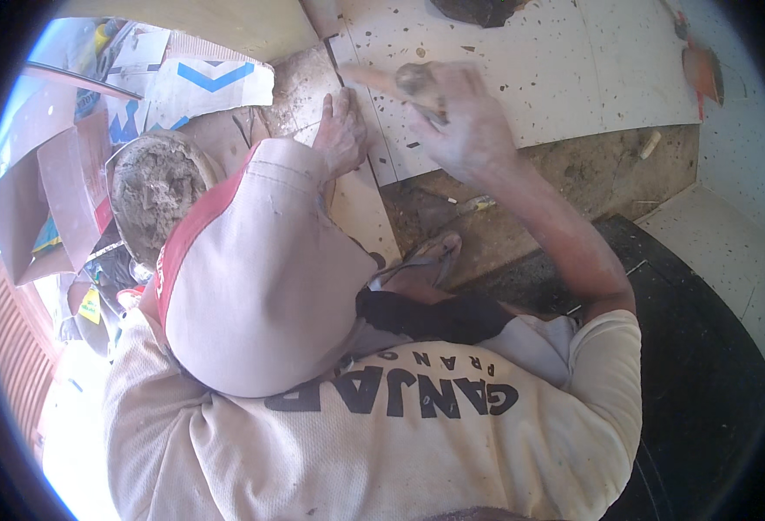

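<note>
My left hand [343,135] lies on a narrow pale tile [361,204], fingers stretched out near its edge. Beside it, my right hand [469,126] is closed around what looks like a hammer [418,82], blurred by motion. Its tan handle seems to point left, over the joint by the wide speckled white tile [521,87]. My raised left knee [265,260], in grey cloth with a red stripe, covers most of my left forearm. Left of the knee stands a bucket of grey mortar [161,187].
Bare, rough ground [573,182] borders the tile. My sandalled foot [434,260] rests near it. A black panel [686,330] lies at right, with an orange-red tool [703,74] farther off. Cardboard [61,200] and wrappers clutter the left. A dark lump [478,9] sits at the far edge.
</note>
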Demonstrator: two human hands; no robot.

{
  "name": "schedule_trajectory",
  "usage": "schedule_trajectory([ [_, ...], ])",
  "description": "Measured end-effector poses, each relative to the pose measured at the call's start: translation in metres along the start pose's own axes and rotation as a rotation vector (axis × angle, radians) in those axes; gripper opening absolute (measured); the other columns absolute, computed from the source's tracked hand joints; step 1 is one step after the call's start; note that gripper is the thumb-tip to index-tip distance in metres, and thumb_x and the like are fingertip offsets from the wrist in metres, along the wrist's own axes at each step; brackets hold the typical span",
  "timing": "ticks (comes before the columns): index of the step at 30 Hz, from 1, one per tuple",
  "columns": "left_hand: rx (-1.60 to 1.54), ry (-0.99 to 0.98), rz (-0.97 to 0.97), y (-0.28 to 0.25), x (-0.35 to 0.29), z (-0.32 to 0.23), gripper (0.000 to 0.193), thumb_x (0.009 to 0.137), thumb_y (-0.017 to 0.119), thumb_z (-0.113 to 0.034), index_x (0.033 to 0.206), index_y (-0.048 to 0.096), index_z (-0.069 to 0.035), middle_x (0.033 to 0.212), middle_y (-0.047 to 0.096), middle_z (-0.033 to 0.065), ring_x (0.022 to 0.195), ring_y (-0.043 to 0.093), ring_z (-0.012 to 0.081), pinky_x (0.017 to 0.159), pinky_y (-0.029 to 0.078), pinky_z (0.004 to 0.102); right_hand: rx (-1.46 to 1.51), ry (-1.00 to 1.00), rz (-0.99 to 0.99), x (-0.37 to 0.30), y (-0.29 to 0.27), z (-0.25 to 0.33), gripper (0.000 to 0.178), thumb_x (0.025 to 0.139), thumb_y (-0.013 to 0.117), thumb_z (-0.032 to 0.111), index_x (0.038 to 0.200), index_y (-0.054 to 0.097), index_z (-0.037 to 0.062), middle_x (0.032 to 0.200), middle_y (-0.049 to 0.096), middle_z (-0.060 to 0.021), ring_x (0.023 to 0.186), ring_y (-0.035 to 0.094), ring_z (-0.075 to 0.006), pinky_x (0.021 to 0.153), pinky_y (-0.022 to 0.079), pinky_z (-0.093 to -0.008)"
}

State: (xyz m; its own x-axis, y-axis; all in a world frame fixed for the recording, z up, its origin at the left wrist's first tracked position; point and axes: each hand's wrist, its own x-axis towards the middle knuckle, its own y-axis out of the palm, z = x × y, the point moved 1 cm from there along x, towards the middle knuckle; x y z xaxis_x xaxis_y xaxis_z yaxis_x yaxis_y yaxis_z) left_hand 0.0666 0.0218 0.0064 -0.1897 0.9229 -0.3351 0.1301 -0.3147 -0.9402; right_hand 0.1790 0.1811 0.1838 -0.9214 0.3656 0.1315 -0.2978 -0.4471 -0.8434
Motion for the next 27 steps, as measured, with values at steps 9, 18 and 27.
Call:
schedule_trajectory([
  [9,-0.024,0.026,0.050,-0.004,0.002,0.001,0.069,0.094,0.057,-0.043,0.135,0.052,0.011,0.151,0.038,0.0294,0.146,0.023,0.0435,0.118,0.022,0.0597,0.025,0.065,0.060,0.008,0.002,0.000,0.047,0.083,0.075,0.019,0.121,0.053,0.0029,0.110,0.057,-0.0191,0.093,0.064,-0.0385,0.074,0.057,-0.0448],
  [18,-0.008,-0.011,0.078,-0.009,0.006,-0.004,0.069,0.095,0.056,-0.043,0.139,0.049,0.010,0.152,0.038,0.0277,0.148,0.023,0.0405,0.119,0.019,0.0584,-0.011,-0.017,0.007,0.008,0.007,-0.010,0.047,0.083,0.075,0.024,0.120,0.053,0.0052,0.112,0.054,-0.0188,0.080,0.068,-0.0388,0.064,0.060,-0.0455],
  [27,0.050,0.018,0.110,-0.016,0.006,-0.005,0.069,0.094,0.056,-0.042,0.138,0.050,0.011,0.151,0.040,0.0275,0.147,0.025,0.0415,0.118,0.022,0.0580,0.046,-0.006,-0.019,0.005,0.010,-0.011,0.048,0.082,0.075,0.024,0.121,0.052,0.0064,0.112,0.055,-0.0195,0.079,0.068,-0.0394,0.064,0.059,-0.0468],
])
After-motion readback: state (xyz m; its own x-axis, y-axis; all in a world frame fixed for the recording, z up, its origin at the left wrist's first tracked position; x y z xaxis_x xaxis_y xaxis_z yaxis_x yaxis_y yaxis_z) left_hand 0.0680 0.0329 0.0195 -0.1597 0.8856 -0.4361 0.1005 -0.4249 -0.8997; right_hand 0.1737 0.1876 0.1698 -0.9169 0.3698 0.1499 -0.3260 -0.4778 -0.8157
